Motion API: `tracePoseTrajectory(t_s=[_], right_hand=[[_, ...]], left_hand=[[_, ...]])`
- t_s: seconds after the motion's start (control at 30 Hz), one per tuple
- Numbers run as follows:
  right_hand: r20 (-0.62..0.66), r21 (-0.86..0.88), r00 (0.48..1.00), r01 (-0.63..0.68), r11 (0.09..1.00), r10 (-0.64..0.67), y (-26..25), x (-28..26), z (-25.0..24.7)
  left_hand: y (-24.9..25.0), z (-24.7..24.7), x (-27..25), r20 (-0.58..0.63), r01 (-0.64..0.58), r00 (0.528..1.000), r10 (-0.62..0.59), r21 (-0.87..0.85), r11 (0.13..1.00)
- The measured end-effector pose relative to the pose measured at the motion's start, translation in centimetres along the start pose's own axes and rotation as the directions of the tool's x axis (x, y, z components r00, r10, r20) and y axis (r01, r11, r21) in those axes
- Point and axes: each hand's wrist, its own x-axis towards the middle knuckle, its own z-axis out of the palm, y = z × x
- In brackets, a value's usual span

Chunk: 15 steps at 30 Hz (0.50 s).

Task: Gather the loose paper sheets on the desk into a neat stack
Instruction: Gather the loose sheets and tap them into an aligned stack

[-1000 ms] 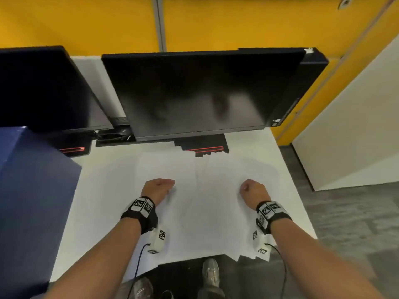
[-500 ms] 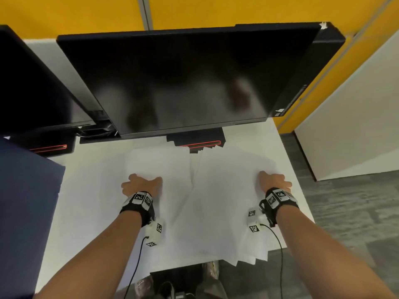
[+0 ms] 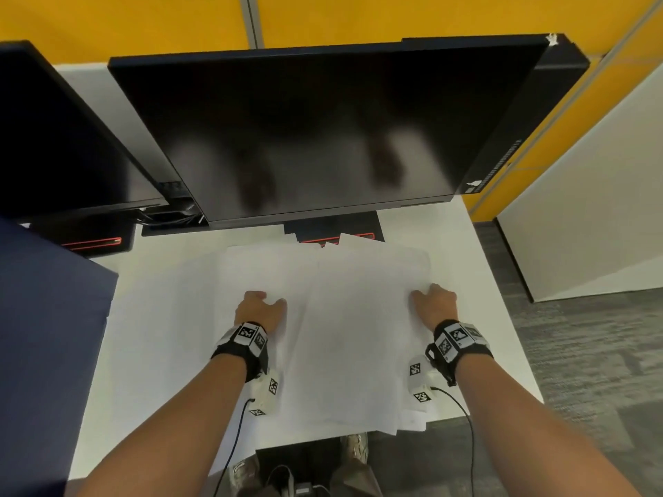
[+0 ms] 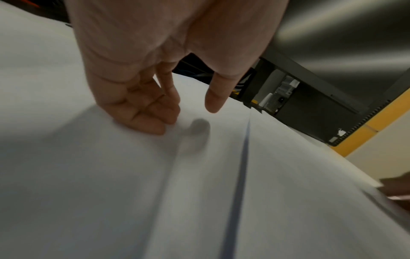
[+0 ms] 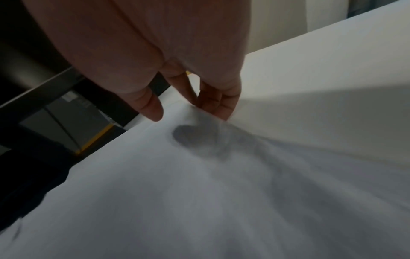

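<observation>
Several white paper sheets point(image 3: 351, 335) lie overlapping on the white desk point(image 3: 480, 317), fanned unevenly, and some overhang its front edge. My left hand point(image 3: 265, 297) rests on the left part of the pile. In the left wrist view its fingertips point(image 4: 155, 128) press on the paper point(image 4: 199, 192) while the thumb hovers just above it. My right hand point(image 3: 427, 292) is at the pile's right side. There its fingertips point(image 5: 221, 112) touch the edge of the sheets point(image 5: 177, 192), thumb lifted. Neither hand grips anything.
A large dark monitor point(image 3: 323, 130) hangs over the back of the desk, and its base point(image 3: 333, 229) touches the far sheets. A second monitor point(image 3: 53, 138) stands at the left. A blue panel point(image 3: 46, 335) borders the desk's left side. Grey carpet lies to the right.
A second ago both hands lay curled near the middle of the sheets. They spread out to the pile's two sides and have now drawn slightly inward, and the sheets overlap more.
</observation>
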Motion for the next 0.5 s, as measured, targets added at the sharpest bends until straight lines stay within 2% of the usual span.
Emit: tracePoseTrajectory(t_s=[0.1, 0.2, 0.27, 0.37, 0.43, 0.5], right_hand=[[0.03, 0.082, 0.984, 0.173, 0.981, -0.176, -0.8, -1.1, 0.9], [0.013, 0.142, 0.979, 0.201, 0.969, -0.204, 0.0, -1.8, 0.0], [0.0, 0.069, 0.991, 0.132, 0.989, -0.132, 1.8, -1.8, -0.4], [0.091, -0.115, 0.994, 0.073, 0.991, -0.062, 3.9, -3.0, 0.6], [0.176, -0.179, 0.98, 0.128, 0.976, -0.097, 4.4, -4.5, 2.0], [0.211, -0.194, 0.963, 0.207, 0.959, -0.166, 4.9, -5.5, 3.0]], left_hand=[[0.7, 1.3, -0.8, 0.07, -0.116, 0.991, 0.114, 0.025, 0.993], [0.0, 0.5, -1.7, 0.054, -0.19, 0.981, 0.188, 0.038, 0.981], [-1.4, -0.5, -2.7, 0.039, -0.218, 0.976, 0.215, 0.113, 0.969], [-3.8, 0.0, -5.0, 0.189, -0.286, 0.954, 0.234, 0.328, 0.9], [-4.7, 1.6, -6.3, 0.279, -0.348, 0.928, 0.248, 0.405, 0.845], [-5.2, 2.9, -7.2, 0.299, -0.403, 0.908, 0.294, 0.427, 0.809]])
